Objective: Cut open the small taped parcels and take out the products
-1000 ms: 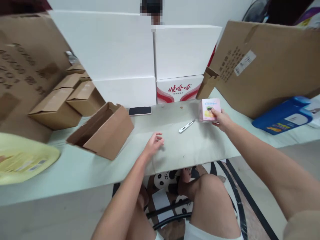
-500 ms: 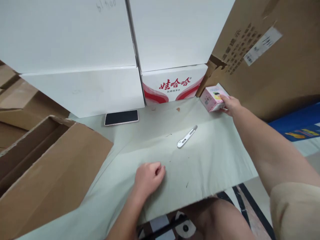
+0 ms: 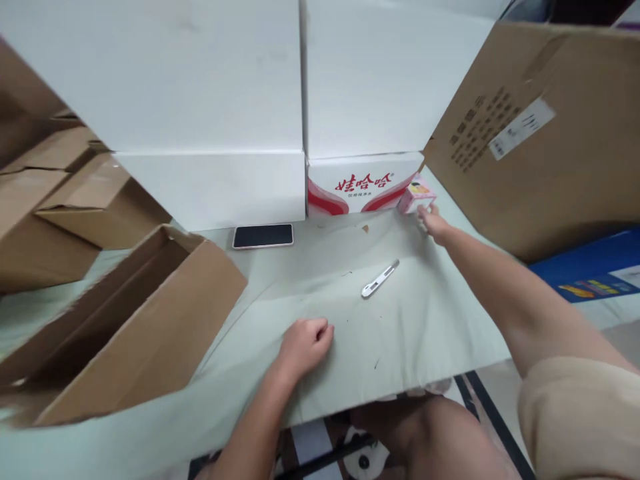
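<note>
My left hand (image 3: 306, 345) rests on the pale green cloth in a loose fist, with nothing visible in it. At the back right, my right hand (image 3: 434, 223) reaches to a small pink box (image 3: 417, 195). Its fingertips are against the box's near lower corner, and thumb and fingers look slightly apart. The pink box stands against the white carton with red lettering (image 3: 367, 187). Between the hands lies a white utility knife (image 3: 380, 279), its tip pointing back and right. A phone (image 3: 263, 236) lies dark screen up in front of the white boxes.
An open cardboard box (image 3: 150, 327) stands at the left, with more brown boxes (image 3: 90, 200) behind it. Tall white panels (image 3: 210, 80) rise at the back. A large brown carton (image 3: 540, 153) and a blue package (image 3: 590, 267) flank the right. The cloth-covered table (image 3: 340, 393) ends near my knees.
The pink box has moved left against the lettered carton, and my right hand has shifted from its top to its near corner. The view has swung slightly. My left hand keeps its fist.
</note>
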Available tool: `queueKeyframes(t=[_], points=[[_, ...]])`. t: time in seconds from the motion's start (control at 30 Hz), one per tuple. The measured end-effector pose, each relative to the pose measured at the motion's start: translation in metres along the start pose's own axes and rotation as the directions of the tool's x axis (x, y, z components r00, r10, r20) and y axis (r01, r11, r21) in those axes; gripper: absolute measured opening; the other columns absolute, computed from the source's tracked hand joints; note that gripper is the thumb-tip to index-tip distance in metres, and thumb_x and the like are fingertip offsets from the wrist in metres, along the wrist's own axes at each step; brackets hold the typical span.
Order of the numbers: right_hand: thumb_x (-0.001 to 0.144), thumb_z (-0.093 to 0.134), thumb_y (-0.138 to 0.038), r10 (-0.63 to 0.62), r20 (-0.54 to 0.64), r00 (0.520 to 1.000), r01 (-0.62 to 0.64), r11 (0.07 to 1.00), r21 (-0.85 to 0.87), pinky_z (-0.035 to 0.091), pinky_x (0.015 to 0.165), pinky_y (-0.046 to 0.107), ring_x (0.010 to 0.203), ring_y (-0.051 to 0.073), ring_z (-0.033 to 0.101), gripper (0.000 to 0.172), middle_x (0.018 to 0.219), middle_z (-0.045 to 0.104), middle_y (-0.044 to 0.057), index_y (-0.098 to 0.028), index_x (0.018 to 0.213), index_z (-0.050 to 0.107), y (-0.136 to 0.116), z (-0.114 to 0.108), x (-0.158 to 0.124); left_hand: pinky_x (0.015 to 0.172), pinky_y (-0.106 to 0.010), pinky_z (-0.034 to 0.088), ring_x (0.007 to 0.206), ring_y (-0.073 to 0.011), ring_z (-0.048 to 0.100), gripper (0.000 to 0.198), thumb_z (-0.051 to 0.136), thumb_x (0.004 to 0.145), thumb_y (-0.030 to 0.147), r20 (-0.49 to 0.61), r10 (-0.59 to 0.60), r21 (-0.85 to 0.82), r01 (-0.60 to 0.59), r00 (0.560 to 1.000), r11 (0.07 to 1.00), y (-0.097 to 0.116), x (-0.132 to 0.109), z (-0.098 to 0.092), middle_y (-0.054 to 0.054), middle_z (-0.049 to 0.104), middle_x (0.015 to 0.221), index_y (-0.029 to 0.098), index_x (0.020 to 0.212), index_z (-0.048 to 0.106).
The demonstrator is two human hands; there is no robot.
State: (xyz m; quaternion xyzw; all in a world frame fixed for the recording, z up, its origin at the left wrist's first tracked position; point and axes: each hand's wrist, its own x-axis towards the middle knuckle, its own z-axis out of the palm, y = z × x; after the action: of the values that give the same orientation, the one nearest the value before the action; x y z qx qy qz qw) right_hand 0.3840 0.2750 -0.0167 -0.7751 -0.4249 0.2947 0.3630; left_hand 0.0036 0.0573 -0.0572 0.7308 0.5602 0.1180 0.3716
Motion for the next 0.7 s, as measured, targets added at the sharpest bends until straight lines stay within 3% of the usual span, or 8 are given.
queueKeyframes(t=[0.13, 0.23, 0.3, 0.37, 0.47, 0.53, 0.63, 0.7], points=[[0.09, 0.064, -0.042, -0.117, 0.116, 0.986, 0.126, 0.99, -0.071, 0.041, 0.117, 0.051, 0.127, 0.027, 0.06, 0.04, 0.132, 0.068, 0.011, -0.024, 0.126, 0.061, -0.04, 0.012, -0.083, 0.06, -0.032, 0.017, 0.055, -0.0145, 0.031, 0.036, 0.044, 0.087, 0.031, -0.084, 0.054, -0.016, -0.056, 0.995, 0.998, 0.0, -0.018, -0.006, 0.002, 0.035, 0.053, 0.021, 0.055, 0.031], [0.088, 0.069, -0.043, -0.288, 0.264, 0.92, 0.315, 0.947, -0.063, 0.045, 0.114, 0.043, 0.122, 0.023, 0.063, 0.027, 0.125, 0.071, 0.003, -0.027, 0.11, 0.069, -0.084, 0.041, -0.151, 0.06, -0.031, 0.019, 0.056, -0.0155, 0.035, 0.037, 0.048, 0.086, 0.029, -0.144, 0.06, -0.043, -0.067, 0.988, 0.997, -0.003, -0.035, -0.01, 0.0, 0.042, 0.053, 0.021, 0.053, 0.036], [0.087, 0.07, -0.049, -0.449, 0.39, 0.804, 0.495, 0.869, -0.019, 0.046, 0.113, 0.042, 0.121, 0.023, 0.063, 0.029, 0.124, 0.071, 0.002, -0.028, 0.108, 0.071, -0.121, 0.074, -0.194, 0.06, -0.032, 0.02, 0.057, -0.0159, 0.038, 0.037, 0.051, 0.086, 0.028, -0.174, 0.061, -0.066, -0.074, 0.983, 0.995, -0.007, -0.046, -0.011, -0.001, 0.046, 0.054, 0.021, 0.052, 0.039], [0.088, 0.067, -0.053, -0.599, 0.509, 0.618, 0.671, 0.739, 0.055, 0.044, 0.115, 0.048, 0.124, 0.026, 0.063, 0.037, 0.13, 0.069, 0.005, -0.026, 0.113, 0.069, -0.162, 0.116, -0.23, 0.059, -0.032, 0.02, 0.057, -0.0161, 0.039, 0.036, 0.053, 0.086, 0.026, -0.196, 0.063, -0.084, -0.081, 0.979, 0.993, -0.011, -0.054, -0.011, -0.001, 0.049, 0.054, 0.021, 0.052, 0.041], [0.083, 0.073, -0.05, -0.678, 0.584, 0.447, 0.819, 0.573, 0.038, 0.044, 0.116, 0.052, 0.131, 0.031, 0.058, 0.05, 0.141, 0.062, 0.01, -0.024, 0.125, 0.065, -0.22, 0.182, -0.266, 0.059, -0.033, 0.02, 0.058, -0.0165, 0.039, 0.036, 0.055, 0.085, 0.025, -0.222, 0.062, -0.102, -0.087, 0.973, 0.991, -0.017, -0.059, -0.016, -0.002, 0.048, 0.054, 0.021, 0.052, 0.042], [0.076, 0.08, -0.042, -0.636, 0.623, 0.456, 0.844, 0.531, -0.076, 0.045, 0.114, 0.057, 0.129, 0.035, 0.059, 0.057, 0.136, 0.064, 0.014, -0.02, 0.127, 0.064, -0.249, 0.217, -0.276, 0.059, -0.033, 0.021, 0.058, -0.0167, 0.04, 0.036, 0.054, 0.085, 0.025, -0.236, 0.053, -0.114, -0.081, 0.97, 0.99, -0.02, -0.059, -0.023, -0.002, 0.048, 0.054, 0.021, 0.051, 0.042], [0.07, 0.084, -0.033, -0.446, 0.681, 0.581, 0.764, 0.588, -0.266, 0.056, 0.096, 0.063, 0.104, 0.037, 0.07, 0.041, 0.103, 0.074, 0.017, -0.013, 0.104, 0.072, -0.268, 0.246, -0.277, 0.059, -0.033, 0.021, 0.058, -0.0169, 0.04, 0.035, 0.051, 0.085, 0.024, -0.247, 0.034, -0.139, -0.07, 0.968, 0.988, -0.023, -0.059, -0.032, -0.002, 0.047, 0.054, 0.021, 0.052, 0.041], [0.067, 0.086, -0.03, -0.292, 0.718, 0.632, 0.669, 0.674, -0.315, 0.061, 0.081, 0.06, 0.082, 0.032, 0.072, 0.026, 0.076, 0.071, 0.01, -0.014, 0.082, 0.071, -0.263, 0.248, -0.273, 0.06, -0.034, 0.021, 0.058, -0.0168, 0.039, 0.035, 0.051, 0.086, 0.025, -0.239, 0.037, -0.154, -0.075, 0.97, 0.985, -0.025, -0.058, -0.036, -0.002, 0.048, 0.055, 0.021, 0.053, 0.04]])
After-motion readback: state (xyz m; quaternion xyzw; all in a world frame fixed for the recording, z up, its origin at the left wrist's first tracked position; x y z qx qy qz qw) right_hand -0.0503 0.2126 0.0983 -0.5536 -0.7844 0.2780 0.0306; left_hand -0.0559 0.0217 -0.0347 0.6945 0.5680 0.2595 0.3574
